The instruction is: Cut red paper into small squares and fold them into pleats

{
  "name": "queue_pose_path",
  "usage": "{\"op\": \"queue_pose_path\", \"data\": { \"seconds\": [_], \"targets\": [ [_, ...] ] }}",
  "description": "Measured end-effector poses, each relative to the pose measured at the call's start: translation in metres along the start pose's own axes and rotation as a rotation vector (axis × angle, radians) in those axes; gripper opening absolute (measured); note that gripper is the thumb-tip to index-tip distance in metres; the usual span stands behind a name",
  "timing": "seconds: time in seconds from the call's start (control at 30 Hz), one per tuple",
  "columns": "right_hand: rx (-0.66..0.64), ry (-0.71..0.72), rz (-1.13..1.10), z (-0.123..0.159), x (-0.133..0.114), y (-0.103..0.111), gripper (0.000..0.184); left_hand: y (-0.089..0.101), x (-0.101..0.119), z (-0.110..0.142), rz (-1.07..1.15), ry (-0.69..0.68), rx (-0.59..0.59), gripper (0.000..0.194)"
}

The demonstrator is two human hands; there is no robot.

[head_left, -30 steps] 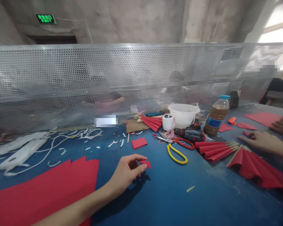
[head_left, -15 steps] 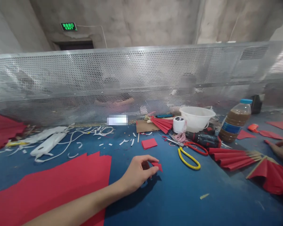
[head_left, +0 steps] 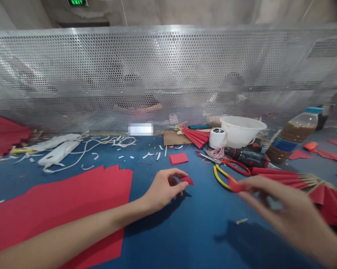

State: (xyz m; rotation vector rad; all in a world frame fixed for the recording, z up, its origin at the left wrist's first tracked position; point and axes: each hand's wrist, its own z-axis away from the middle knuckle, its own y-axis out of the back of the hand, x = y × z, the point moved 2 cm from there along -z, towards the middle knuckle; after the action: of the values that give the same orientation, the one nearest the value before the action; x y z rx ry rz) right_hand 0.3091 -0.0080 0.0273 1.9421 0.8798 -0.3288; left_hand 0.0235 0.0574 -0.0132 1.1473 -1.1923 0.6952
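Note:
My left hand (head_left: pixel 164 189) rests on the blue table, its fingers pinching a small folded piece of red paper (head_left: pixel 187 181). My right hand (head_left: pixel 280 209) is blurred and raised at the lower right, holding a small red paper scrap (head_left: pixel 235 185) between its fingertips. That hand is above the scissors with red and yellow handles (head_left: pixel 223 175). Beneath my left forearm lie large sheets of red paper (head_left: pixel 70 209). A folded red paper fan (head_left: pixel 329 205) is partly hidden behind my right hand.
A perforated metal screen (head_left: pixel 168 74) runs along the table's far side. Before it stand a white bowl (head_left: pixel 241 130), a bottle of brown liquid (head_left: pixel 291 140), a cordless drill (head_left: pixel 245 157), a twine spool (head_left: pixel 217 137), and a small red paper stack (head_left: pixel 178 158). White paper scraps (head_left: pixel 109 147) lie at left.
My right hand has entered at the lower right with a red scrap. The view has tilted slightly downward. My left hand still pinches its red piece.

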Motion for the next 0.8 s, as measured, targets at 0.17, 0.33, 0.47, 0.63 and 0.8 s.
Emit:
{"op": "queue_pose_path", "data": {
  "seconds": [0.17,0.33,0.47,0.63,0.8],
  "targets": [
    [-0.362,0.083,-0.3,-0.021,-0.05,-0.081,0.013,0.003,-0.006,-0.003,0.0,-0.077,0.051,0.027],
    [-0.416,-0.109,-0.482,-0.028,-0.04,-0.098,0.022,0.004,-0.007,-0.005,0.016,-0.099,0.052,0.026],
    [-0.462,-0.225,-0.602,-0.024,-0.03,-0.099,0.026,0.003,-0.007,-0.005,0.028,-0.073,0.011,0.027],
    [-0.487,-0.305,-0.699,-0.024,-0.024,-0.099,0.022,0.001,-0.005,-0.003,-0.034,-0.081,0.017,0.025],
    [-0.485,-0.338,-0.757,-0.026,-0.018,-0.099,0.027,0.001,0.001,0.001,-0.266,-0.111,0.028,0.025]
  ]
}}
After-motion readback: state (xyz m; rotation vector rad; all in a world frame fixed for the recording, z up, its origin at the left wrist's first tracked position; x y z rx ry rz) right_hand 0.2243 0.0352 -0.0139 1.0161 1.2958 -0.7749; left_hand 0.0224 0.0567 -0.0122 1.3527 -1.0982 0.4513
